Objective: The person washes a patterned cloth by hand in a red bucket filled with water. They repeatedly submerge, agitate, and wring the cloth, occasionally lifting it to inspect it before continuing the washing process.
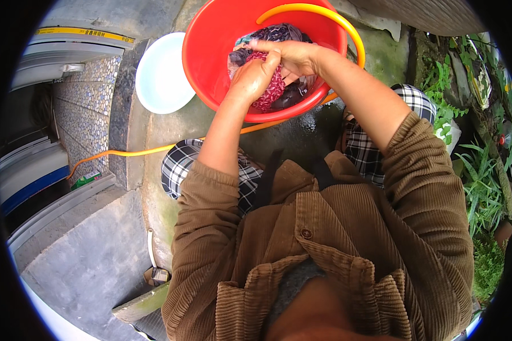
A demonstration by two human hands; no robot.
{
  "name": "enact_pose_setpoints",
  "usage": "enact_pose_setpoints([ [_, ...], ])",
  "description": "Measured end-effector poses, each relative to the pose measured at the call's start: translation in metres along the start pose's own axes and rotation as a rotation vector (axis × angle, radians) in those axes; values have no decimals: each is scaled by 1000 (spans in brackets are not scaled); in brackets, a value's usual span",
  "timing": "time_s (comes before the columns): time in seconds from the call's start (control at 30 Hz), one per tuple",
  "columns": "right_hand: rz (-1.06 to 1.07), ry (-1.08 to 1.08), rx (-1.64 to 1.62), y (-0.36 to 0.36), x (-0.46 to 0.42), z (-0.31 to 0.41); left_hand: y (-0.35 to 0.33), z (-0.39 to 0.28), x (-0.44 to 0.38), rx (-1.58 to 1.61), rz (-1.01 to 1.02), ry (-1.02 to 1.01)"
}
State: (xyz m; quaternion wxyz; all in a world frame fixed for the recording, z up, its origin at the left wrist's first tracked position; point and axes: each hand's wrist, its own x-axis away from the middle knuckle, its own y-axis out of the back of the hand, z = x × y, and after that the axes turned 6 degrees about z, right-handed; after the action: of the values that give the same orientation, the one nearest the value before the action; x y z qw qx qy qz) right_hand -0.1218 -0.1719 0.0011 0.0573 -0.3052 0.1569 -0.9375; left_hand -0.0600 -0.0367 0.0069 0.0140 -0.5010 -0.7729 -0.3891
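A red plastic tub [211, 47] stands before me with wet-looking clothes [277, 32] in it, some dark and patterned. Over these clothes, a red cloth with a small white pattern [273, 91] is bunched between my hands. My left hand [254, 79] grips it, the thumb pointing up. Against its other side is my right hand [298, 57], thumb stretched out to the left and fingers partly hidden behind the cloth. A yellow hose [307, 7] curves over the tub's right rim, its end above the clothes.
Left of the tub stands a white basin [164, 72]. The orange-yellow hose [141, 152] crosses the concrete floor from a doorway at left, where a green package [86, 179] lies. Plants [482, 183] grow along the right side. My plaid-covered knees [183, 164] flank the wet floor.
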Motion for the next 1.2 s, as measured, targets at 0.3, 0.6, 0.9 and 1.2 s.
enact_pose_setpoints([
  [0.3,-126,463,-154,-3,-1,19,-20,13,3,1546,-23,327],
  [0.6,358,364,181,-39,42,8,15,39,-17,1588,56,-211],
  [0.9,-572,575,662,17,2,-11,49,29,-33,1722,-348,-109],
  [1.2,-628,1023,1093,-68,8,-7,6,41,-33,1532,-140,-168],
])
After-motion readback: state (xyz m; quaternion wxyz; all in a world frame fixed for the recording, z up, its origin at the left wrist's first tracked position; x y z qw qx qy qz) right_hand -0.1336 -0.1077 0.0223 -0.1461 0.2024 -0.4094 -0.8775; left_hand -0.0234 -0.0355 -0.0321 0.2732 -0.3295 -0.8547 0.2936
